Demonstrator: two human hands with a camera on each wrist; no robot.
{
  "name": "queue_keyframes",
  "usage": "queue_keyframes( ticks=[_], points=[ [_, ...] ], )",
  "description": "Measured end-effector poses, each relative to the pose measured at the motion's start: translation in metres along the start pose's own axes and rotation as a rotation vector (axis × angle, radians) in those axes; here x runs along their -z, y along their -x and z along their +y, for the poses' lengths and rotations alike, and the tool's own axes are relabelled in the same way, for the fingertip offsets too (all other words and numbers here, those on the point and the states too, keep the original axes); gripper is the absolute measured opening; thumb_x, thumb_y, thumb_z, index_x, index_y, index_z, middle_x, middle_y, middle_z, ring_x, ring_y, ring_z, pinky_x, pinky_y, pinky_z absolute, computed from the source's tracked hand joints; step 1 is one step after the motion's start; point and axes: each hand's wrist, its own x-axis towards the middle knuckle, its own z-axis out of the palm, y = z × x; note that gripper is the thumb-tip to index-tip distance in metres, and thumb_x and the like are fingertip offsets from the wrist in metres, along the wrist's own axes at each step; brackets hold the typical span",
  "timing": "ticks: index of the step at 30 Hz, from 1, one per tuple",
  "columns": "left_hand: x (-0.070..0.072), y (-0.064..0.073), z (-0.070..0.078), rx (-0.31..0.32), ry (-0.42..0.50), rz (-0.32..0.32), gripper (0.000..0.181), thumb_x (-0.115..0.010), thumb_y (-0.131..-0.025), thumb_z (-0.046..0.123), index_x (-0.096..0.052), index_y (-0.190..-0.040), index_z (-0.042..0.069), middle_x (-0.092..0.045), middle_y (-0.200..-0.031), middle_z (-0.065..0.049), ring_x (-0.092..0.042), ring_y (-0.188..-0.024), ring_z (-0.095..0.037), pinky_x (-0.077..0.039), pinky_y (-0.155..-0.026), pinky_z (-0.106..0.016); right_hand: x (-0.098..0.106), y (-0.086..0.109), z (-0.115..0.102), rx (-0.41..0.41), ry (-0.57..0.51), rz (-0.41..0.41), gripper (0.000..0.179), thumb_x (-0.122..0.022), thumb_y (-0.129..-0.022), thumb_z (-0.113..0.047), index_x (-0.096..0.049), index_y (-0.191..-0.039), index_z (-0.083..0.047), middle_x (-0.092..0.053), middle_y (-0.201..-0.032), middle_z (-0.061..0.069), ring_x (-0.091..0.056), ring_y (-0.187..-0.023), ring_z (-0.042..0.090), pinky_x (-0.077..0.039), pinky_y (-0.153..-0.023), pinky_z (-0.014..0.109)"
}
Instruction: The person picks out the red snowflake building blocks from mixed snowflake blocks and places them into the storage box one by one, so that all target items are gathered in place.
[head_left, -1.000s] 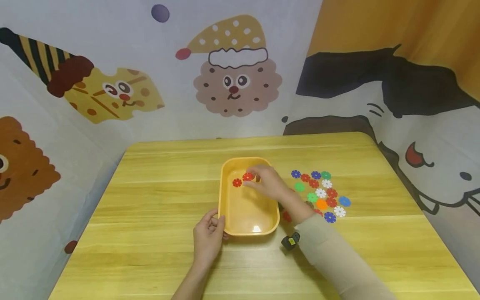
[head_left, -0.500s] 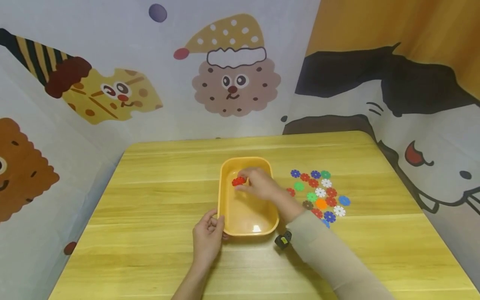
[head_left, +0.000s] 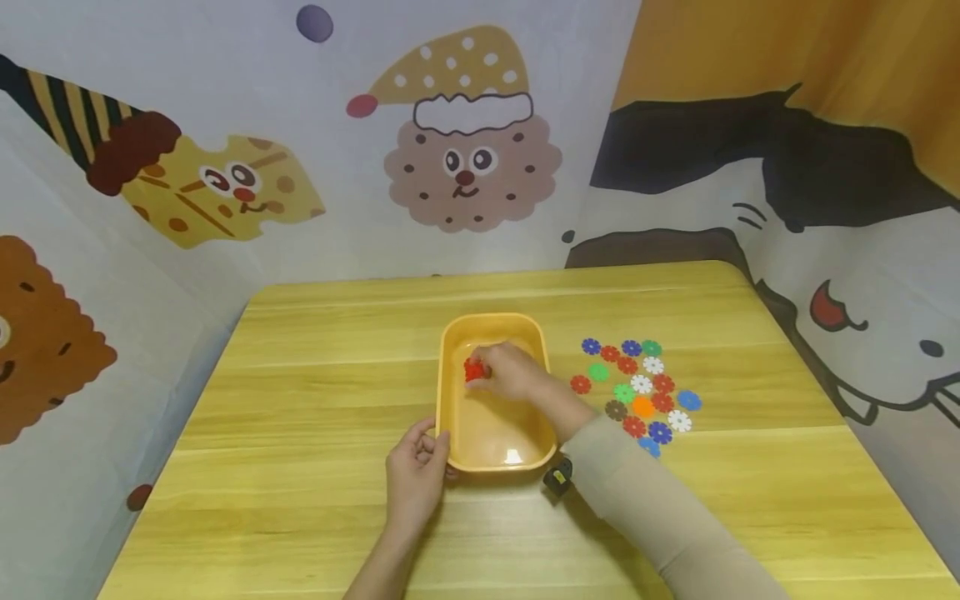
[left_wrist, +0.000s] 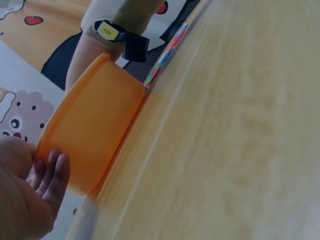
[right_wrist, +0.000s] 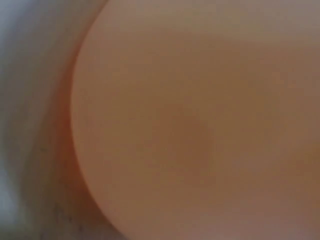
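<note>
While the left hand (head_left: 417,477) holds the yellow tray (head_left: 442,400) at its near left corner, the right hand (head_left: 512,372) is inside the tray, over its middle and somewhat toward the far end. The right grip is nearly closed: thumb and fingertips pinch a red disc (head_left: 474,370), and I cannot tell whether it is only one or several together, because the fingers cover part of it. The right wrist view is too blurred to help. The left grip is closed on the rim, with curled fingers lying against the outer wall, as the left wrist view shows. To the right of the tray, many flower-shaped discs lie flat on the tabletop (head_left: 315,400), among them an orange disc (head_left: 643,407), a brown disc (head_left: 617,410) and a white disc (head_left: 679,421). I judge such discs to be thin, light and rather stiff plastic, not very fragile, but a little slippery and hard to lift when flat; the notched edge seems the best place to take hold, between thumb and forefinger. The tray also looks light and smooth, so it could slide easily, and a hold at the rim should steady it well.
</note>
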Motion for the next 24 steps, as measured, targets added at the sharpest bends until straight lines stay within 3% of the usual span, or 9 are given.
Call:
queue_keyframes(
  ticks=[7,14,19,24],
  points=[
    [-0.0001,0.0021,0.007,0.016,0.042,0.006,0.031,-0.066,-0.098,0.004,-0.062,-0.126,-0.007,-0.066,-0.075,-0.017,-0.066,-0.054,-0.02,-0.063,-0.051,-0.034,-0.0023,-0.0004,-0.0004,0.02,0.017,-0.051,0.031,-0.081,-0.087,-0.031,-0.07,-0.106,-0.009,-0.06,-0.076,-0.005,-0.054,-0.07,0.012,-0.05,-0.064,0.026],
    [-0.0011,0.0004,0.0044,0.043,0.054,0.009,0.03,-0.066,-0.097,0.005,-0.063,-0.125,-0.005,-0.065,-0.075,-0.017,-0.066,-0.055,-0.02,-0.063,-0.051,-0.034,-0.0026,0.001,0.0006,-0.009,0.007,-0.083,0.035,-0.083,-0.085,-0.026,-0.068,-0.111,-0.008,-0.06,-0.073,-0.004,-0.057,-0.07,0.013,-0.054,-0.069,0.028],
    [-0.0019,-0.0002,0.0053,0.055,0.059,0.017,0.031,-0.067,-0.097,0.005,-0.062,-0.126,-0.005,-0.066,-0.077,-0.018,-0.067,-0.056,-0.021,-0.063,-0.051,-0.033,-0.0004,0.0004,0.0003,0.005,0.004,-0.023,0.032,-0.082,-0.087,-0.027,-0.07,-0.11,-0.008,-0.066,-0.082,-0.003,-0.061,-0.077,0.013,-0.056,-0.074,0.029],
    [-0.0015,-0.0003,0.004,0.054,0.028,0.017,0.03,-0.067,-0.097,0.005,-0.063,-0.125,-0.005,-0.066,-0.075,-0.017,-0.066,-0.055,-0.021,-0.062,-0.051,-0.032,0.0062,0.0042,-0.0016,0.027,-0.066,0.061,0.033,-0.077,-0.092,-0.027,-0.07,-0.115,-0.005,-0.067,-0.091,0.001,-0.058,-0.074,0.013,-0.054,-0.069,0.027]
  ],
)
